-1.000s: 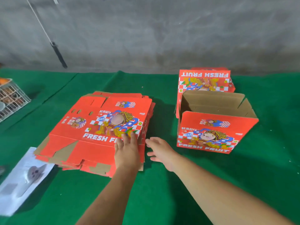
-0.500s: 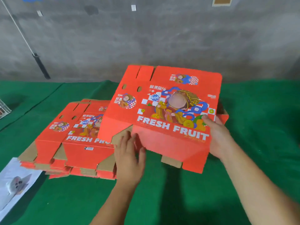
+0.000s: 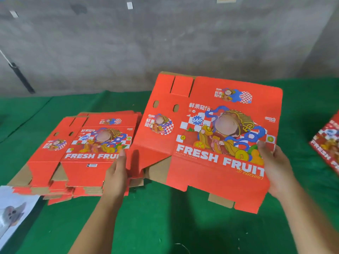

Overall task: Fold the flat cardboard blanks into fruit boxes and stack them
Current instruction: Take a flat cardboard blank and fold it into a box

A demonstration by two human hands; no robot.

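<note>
I hold one flat red "FRESH FRUIT" cardboard blank (image 3: 211,136) tilted up above the green table, printed side toward me. My left hand (image 3: 117,173) grips its lower left edge, fingers hidden behind the card. My right hand (image 3: 275,167) grips its right edge, thumb on the printed face. A stack of several more flat blanks (image 3: 82,153) lies on the table to the left. A folded red box (image 3: 328,145) shows partly at the right frame edge.
Green cloth (image 3: 165,226) covers the table. A white printed sheet (image 3: 12,213) lies at the front left corner. A grey concrete wall (image 3: 165,43) stands behind, with a dark pole (image 3: 20,76) leaning against it at the left.
Both hands took the top blank off the stack and lifted it to the right, tilting it up. The view shifted, so the folded boxes now sit mostly out of frame.
</note>
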